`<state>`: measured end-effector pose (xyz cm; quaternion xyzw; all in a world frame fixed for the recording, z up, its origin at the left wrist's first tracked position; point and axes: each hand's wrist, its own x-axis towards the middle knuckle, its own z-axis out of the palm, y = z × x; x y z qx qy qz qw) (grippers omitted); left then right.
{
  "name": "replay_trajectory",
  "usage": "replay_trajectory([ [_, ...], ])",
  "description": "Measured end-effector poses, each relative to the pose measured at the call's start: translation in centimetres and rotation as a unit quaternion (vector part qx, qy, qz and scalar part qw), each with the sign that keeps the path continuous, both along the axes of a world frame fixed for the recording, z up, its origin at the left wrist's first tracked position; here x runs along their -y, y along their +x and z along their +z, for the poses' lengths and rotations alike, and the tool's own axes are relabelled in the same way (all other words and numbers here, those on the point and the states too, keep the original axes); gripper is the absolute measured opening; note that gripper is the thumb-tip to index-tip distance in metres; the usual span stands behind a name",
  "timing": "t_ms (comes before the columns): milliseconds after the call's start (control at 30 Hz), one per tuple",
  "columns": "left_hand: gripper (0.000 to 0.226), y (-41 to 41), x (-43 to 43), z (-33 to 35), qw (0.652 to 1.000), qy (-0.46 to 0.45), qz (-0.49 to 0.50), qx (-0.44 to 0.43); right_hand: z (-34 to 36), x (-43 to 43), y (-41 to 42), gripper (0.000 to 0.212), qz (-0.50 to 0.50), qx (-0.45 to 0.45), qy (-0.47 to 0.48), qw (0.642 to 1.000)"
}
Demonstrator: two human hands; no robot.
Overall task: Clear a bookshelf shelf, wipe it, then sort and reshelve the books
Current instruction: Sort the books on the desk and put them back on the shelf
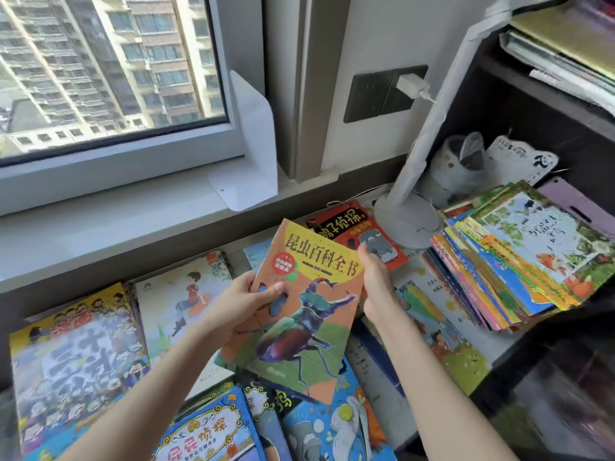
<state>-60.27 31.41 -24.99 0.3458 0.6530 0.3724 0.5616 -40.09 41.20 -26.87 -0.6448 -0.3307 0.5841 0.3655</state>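
An orange insect book [301,314] with a big beetle on its cover is held above the desk between both hands. My left hand [241,302] grips its left edge, thumb on the cover. My right hand [374,282] lies along its right edge with fingers behind it. Under and around it lie several picture books: a red one [376,234] behind, a yellow crowded one [76,364] at the left, a blue one [213,430] in front. A fanned pile of thin books [519,261] lies on the dark shelf at the right.
A white metal bookend [249,148] stands on the window sill. A white lamp base [407,221] sits beside the dark bookshelf [499,94], whose upper shelf holds papers. A grey pouch [457,168] leans inside the shelf. A charger [412,85] is plugged into the wall socket.
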Motion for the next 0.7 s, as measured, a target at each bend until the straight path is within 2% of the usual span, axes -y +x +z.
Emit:
replay_trajectory([
  [67, 0.019, -0.1, -0.2, -0.4, 0.999, 0.015, 0.050, 0.001, -1.3, -2.0, 1.4, 0.045, -0.034, 0.061, -0.012, 0.997],
  [167, 0.023, -1.8, 0.0, -0.9, 0.993, 0.037, 0.113, 0.016, -3.3, -4.4, 4.3, 0.046, -0.088, 0.145, -0.064, 0.984],
  [233, 0.024, -3.5, 0.5, -1.2, 0.987, 0.039, 0.148, 0.041, -4.5, -5.8, 5.2, 0.047, -0.080, 0.129, -0.102, 0.983],
  [333, 0.016, -5.1, 1.2, -1.7, 0.980, 0.025, 0.189, 0.057, -5.7, -7.5, 5.1, 0.029, -0.058, 0.058, -0.144, 0.986],
  [367, 0.017, -5.4, 1.4, -1.7, 0.979, 0.016, 0.195, 0.055, -6.4, -8.1, 5.0, 0.033, -0.056, 0.059, -0.150, 0.985],
  [433, 0.021, -5.9, 1.7, -2.1, 0.979, 0.004, 0.200, 0.048, -7.8, -9.0, 4.8, 0.040, -0.044, 0.092, -0.160, 0.982],
  [533, 0.030, -6.2, 2.1, -2.8, 0.972, -0.018, 0.229, 0.055, -9.5, -9.9, 5.3, 0.036, -0.031, 0.145, -0.166, 0.975],
  [700, 0.020, -6.2, 2.6, -3.2, 0.954, -0.040, 0.280, 0.098, -8.9, -9.5, 5.4, 0.025, -0.106, 0.196, -0.137, 0.965],
])
